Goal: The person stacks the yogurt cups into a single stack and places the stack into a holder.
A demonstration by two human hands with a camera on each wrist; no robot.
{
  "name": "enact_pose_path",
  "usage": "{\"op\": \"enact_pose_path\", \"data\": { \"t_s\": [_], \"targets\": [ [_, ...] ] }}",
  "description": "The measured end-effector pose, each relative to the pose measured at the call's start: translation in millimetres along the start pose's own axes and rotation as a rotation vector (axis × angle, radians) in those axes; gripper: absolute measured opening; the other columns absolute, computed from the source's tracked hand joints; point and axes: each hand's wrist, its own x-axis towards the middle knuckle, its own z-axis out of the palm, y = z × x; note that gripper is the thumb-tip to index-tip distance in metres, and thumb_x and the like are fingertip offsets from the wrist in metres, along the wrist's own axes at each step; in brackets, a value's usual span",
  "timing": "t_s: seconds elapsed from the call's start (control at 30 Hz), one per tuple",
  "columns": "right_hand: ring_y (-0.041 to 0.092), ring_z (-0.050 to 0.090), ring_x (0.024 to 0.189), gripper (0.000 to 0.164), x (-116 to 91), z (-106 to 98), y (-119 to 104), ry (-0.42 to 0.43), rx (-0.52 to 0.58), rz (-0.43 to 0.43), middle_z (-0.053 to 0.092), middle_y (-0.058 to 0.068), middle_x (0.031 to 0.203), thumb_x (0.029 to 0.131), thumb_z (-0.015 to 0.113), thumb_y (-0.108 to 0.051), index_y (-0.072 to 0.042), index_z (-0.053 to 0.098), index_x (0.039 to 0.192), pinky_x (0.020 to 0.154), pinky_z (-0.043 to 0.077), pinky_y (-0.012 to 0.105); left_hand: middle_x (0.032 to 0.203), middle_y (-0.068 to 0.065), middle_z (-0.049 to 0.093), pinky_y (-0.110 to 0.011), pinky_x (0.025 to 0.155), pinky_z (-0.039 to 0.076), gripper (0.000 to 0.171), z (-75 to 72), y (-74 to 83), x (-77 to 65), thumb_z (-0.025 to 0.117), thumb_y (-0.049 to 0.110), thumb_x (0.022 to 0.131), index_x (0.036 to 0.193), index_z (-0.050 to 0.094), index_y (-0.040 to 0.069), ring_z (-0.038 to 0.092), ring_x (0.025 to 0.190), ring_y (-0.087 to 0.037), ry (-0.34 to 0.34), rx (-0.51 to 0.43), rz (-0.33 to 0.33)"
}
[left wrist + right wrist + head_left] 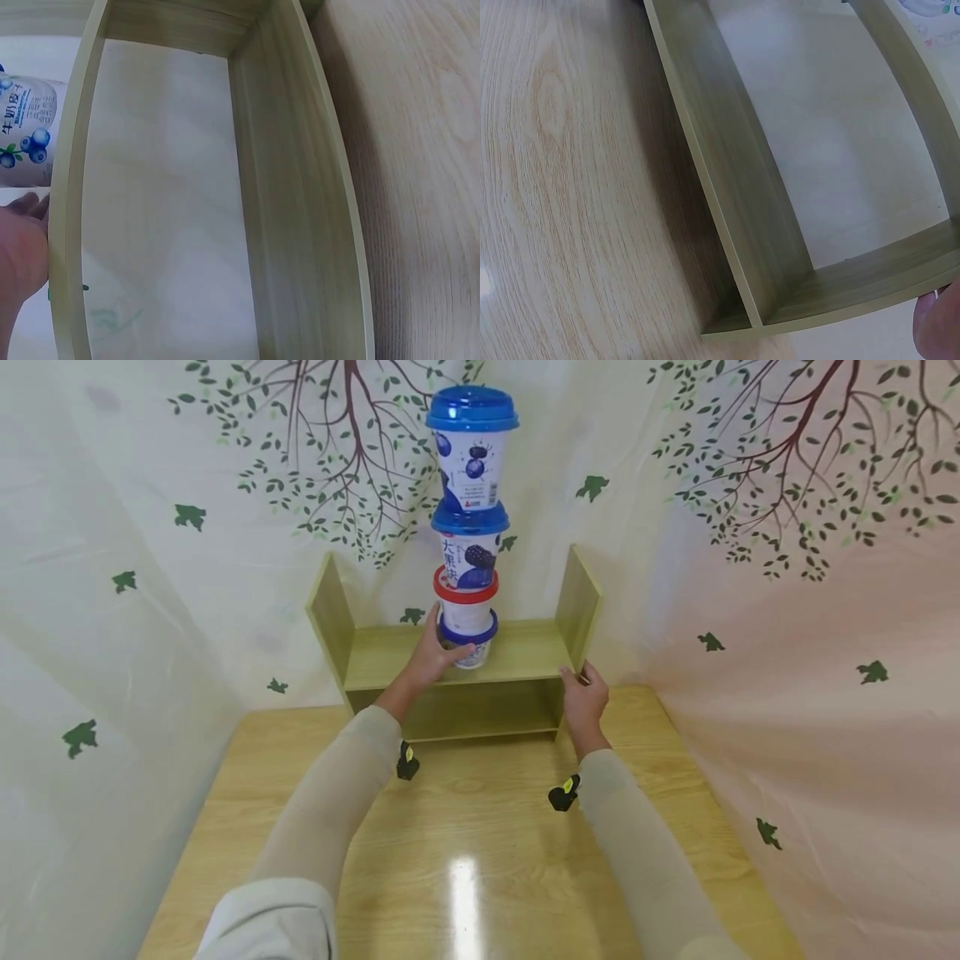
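Note:
A tower of several yogurt cups stands on the upper board of a small wooden shelf (525,652). The top cup (472,456) and the one under it (470,550) have blue lids. Beneath those is a red-rimmed cup (466,603), then a bottom cup (471,647) with a blue rim. My left hand (438,653) grips the bottom cup from the left, thumb across its front. In the left wrist view the cup (26,135) shows past the shelf board (292,187), with my hand (19,259) below it. My right hand (583,692) holds the front edge of the shelf's right side panel (579,602); one fingertip (939,326) shows beside the shelf (735,187).
The shelf stands at the back of a light wooden table (480,843), against a curtain (787,568) printed with trees and leaves. The curtain closes in the table on the left, right and rear. The shelf's lower compartment (465,710) holds nothing.

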Motion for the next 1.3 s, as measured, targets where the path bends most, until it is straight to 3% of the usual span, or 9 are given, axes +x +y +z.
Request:
{"op": "enact_pose_path", "data": {
  "t_s": [0.17,0.23,0.33,0.47,0.6,0.77,1.0,1.2,1.3],
  "targets": [
    [0.022,0.064,0.102,0.036,1.2,-3.1,0.1,0.001,0.0,0.009,0.07,0.015,0.119,0.093,0.074,-0.017,-0.009,0.07,0.128,0.082,0.052,0.031,0.161,-0.02,0.028,-0.046,0.115,0.034,0.111,3.2,0.7,-11.2,0.076,0.01,0.089,0.161,-0.008,0.013,0.038,0.142,-0.037,-0.007,-0.014,0.001],
    [0.022,0.065,0.102,0.036,1.7,-4.1,-0.6,0.004,-0.005,0.008,0.07,0.015,0.119,0.093,0.074,-0.017,-0.009,0.07,0.128,0.083,0.052,0.031,0.163,-0.018,0.023,-0.046,0.117,0.031,0.111,4.0,2.0,-17.5,0.076,0.016,0.091,0.161,-0.01,0.013,0.032,0.146,-0.036,-0.001,0.023,0.004],
    [0.022,0.065,0.102,0.036,1.5,-6.2,-2.1,0.002,-0.012,0.0,0.071,0.014,0.118,0.093,0.074,-0.019,-0.01,0.07,0.128,0.082,0.052,0.032,0.167,-0.017,0.011,-0.047,0.121,0.018,0.108,5.1,2.3,-31.8,0.073,0.023,0.093,0.16,-0.011,0.01,0.016,0.152,-0.033,-0.005,0.176,0.063],
    [0.023,0.066,0.103,0.036,1.8,-7.0,-4.3,-0.014,-0.025,-0.011,0.07,0.015,0.118,0.093,0.074,-0.019,-0.009,0.07,0.128,0.084,0.053,0.033,0.168,-0.015,-0.003,-0.048,0.123,0.004,0.101,5.5,-2.4,-61.3,0.065,0.034,0.097,0.16,-0.008,0.005,0.0,0.154,-0.032,-0.051,0.448,0.219],
    [0.025,0.065,0.109,0.038,4.8,-5.5,-8.4,-0.054,-0.038,-0.025,0.069,0.015,0.123,0.094,0.073,-0.019,-0.008,0.068,0.13,0.089,0.054,0.037,0.168,-0.017,0.0,-0.06,0.12,0.005,0.098,4.3,-6.9,-97.2,0.05,0.062,0.098,0.161,0.003,0.004,-0.007,0.153,-0.039,-0.108,0.652,0.277],
    [0.027,0.066,0.111,0.04,11.1,-3.7,-12.1,-0.095,-0.094,-0.04,0.068,0.015,0.126,0.094,0.073,-0.021,-0.009,0.067,0.132,0.09,0.055,0.038,0.167,-0.018,0.01,-0.067,0.117,0.012,0.098,4.1,-18.0,-139.8,0.031,0.078,0.094,0.161,0.016,0.008,-0.003,0.153,-0.04,-0.215,0.847,0.253],
    [0.026,0.063,0.116,0.047,10.6,-20.5,-13.2,-0.196,-0.196,-0.026,0.067,0.011,0.128,0.096,0.07,-0.038,-0.012,0.066,0.134,0.094,0.053,0.042,0.167,-0.016,0.002,-0.062,0.119,0.007,0.089,7.4,-32.5,-184.8,0.035,0.073,0.097,0.162,0.019,0.014,-0.002,0.152,-0.044,-0.35,1.019,0.246],
    [0.032,0.056,0.122,0.053,-26.8,-47.1,-1.0,-0.27,-0.248,-0.111,0.058,0.017,0.134,0.096,0.072,-0.021,-0.003,0.053,0.142,0.1,0.048,0.047,0.167,-0.017,0.002,-0.073,0.113,0.01,0.095,10.1,-30.7,-219.8,0.039,0.078,0.092,0.163,0.018,0.018,-0.002,0.151,-0.045,-0.512,1.098,0.198],
    [0.035,0.051,0.126,0.058,-50.6,-55.5,2.1,-0.374,-0.288,-0.187,0.052,0.019,0.137,0.095,0.073,-0.017,-0.001,0.048,0.144,0.102,0.044,0.052,0.167,-0.017,0.003,-0.075,0.112,0.011,0.097,11.2,-26.9,-231.5,0.042,0.079,0.09,0.162,0.019,0.018,0.0,0.151,-0.045,-0.557,1.13,0.189]
  ]
}}
